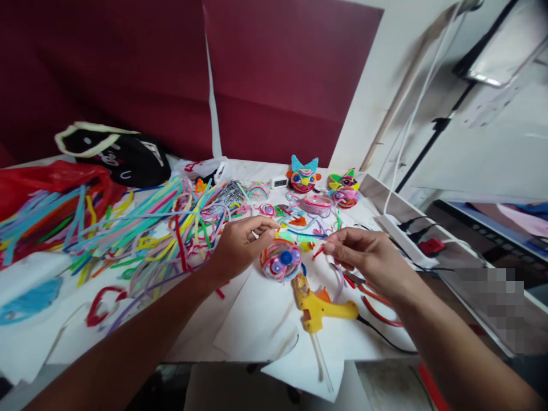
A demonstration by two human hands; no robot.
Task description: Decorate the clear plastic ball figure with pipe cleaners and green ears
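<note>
My right hand (363, 254) pinches a short red pipe cleaner piece (317, 253) between thumb and fingertips. Curled above the left side of a round, multicoloured pipe cleaner face (280, 261) is my left hand (242, 242); its thumb and fingers come together, and what they hold, if anything, I cannot make out. The face has a blue nose and two purple bead-like eyes, and sits on white paper. Just below it lies a yellow glue gun (319, 308) with a clear glue stick in its rear. Red-handled scissors (377, 305) rest under my right forearm.
Loose pipe cleaners (141, 220) heap over the left side, by a red plastic bag (55, 188) and a black bag (115, 154). Finished faces (303, 178) stand at the back beside a small digital clock (279, 182). A white power strip (405, 240) runs along the right.
</note>
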